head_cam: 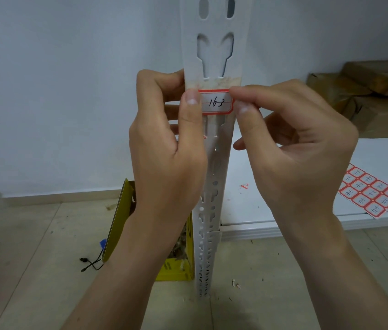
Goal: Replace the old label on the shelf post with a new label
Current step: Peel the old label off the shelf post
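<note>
New label (215, 101) crosswise on shelf post (214, 25); left hand (164, 144) pinches its 9 o'clock end, right hand (290, 148) its 3 o'clock end; adhesion unclear.

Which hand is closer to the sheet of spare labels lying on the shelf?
Right. The right hand pinches the right edge of the 16-3 label, up and left of the sheet; the left hand is left of the post, farther away.

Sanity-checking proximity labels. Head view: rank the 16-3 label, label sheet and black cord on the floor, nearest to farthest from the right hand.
1. 16-3 label: on the shelf post, pinched by the right hand.
2. Label sheet: on the shelf, lower right.
3. Black cord: on the floor, far left, beyond the post.
</note>
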Tool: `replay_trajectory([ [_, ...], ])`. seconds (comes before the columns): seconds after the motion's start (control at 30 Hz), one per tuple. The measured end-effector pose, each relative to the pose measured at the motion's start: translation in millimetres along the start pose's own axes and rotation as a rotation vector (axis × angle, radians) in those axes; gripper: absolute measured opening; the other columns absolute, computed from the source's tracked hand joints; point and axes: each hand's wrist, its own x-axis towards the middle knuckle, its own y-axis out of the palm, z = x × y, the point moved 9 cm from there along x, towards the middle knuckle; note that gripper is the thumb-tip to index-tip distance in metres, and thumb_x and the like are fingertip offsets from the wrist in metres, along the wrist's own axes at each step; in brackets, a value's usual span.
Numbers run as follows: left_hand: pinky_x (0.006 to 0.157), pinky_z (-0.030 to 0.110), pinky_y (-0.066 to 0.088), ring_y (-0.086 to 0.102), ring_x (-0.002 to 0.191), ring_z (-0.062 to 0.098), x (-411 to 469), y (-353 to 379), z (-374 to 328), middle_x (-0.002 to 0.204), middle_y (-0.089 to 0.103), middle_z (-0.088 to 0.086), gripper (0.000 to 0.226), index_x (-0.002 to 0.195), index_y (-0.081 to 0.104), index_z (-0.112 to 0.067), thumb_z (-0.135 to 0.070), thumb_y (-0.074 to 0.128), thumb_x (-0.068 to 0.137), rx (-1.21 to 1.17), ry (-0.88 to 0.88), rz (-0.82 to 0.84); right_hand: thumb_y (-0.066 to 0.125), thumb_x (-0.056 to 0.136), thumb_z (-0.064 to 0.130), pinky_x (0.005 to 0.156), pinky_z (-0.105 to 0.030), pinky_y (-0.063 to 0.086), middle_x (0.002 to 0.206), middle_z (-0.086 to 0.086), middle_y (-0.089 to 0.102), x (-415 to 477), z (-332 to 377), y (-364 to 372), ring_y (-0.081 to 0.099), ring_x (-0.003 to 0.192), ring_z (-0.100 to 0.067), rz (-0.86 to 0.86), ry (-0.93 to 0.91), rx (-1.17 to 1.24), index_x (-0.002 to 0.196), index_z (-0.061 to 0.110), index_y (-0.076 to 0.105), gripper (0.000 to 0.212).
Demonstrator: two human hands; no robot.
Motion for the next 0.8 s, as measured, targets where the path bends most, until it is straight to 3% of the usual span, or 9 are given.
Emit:
replay_trajectory([
  [0.17,0.068,0.016,0.047,0.062,0.078,0.004,-0.6,0.3,-0.3,0.09,0.057,-0.017,0.003,0.109,0.046,-0.012,-0.011,0.046,0.106,-0.001,0.0,0.001,0.07,0.1,0.005,0.059,-0.027,0.059,0.095,0.002,0.071,0.3,2.4,-1.2,0.07,0.067,-0.015,0.001,-0.006,0.011,0.109,0.019,0.074,0.017],
  [0.37,0.069,0.014,0.048,0.062,0.08,0.002,-0.2,0.2,-0.3,0.093,0.057,-0.019,0.004,0.109,0.046,-0.012,-0.011,0.047,0.106,0.007,0.001,0.002,0.07,0.099,0.004,0.06,-0.027,0.059,0.094,0.0,0.068,0.4,2.1,1.8,0.068,0.066,-0.017,0.02,-0.01,0.009,0.108,0.013,0.078,0.015],
  [0.8,0.068,0.012,0.046,0.062,0.078,0.001,-0.3,0.2,-0.7,0.091,0.057,-0.019,0.004,0.109,0.046,-0.014,-0.01,0.047,0.106,0.0,-0.002,0.002,0.069,0.1,0.004,0.059,-0.024,0.058,0.096,0.0,0.069,-0.4,2.3,1.7,0.068,0.068,-0.014,0.009,-0.01,0.032,0.111,0.017,0.074,0.018],
])
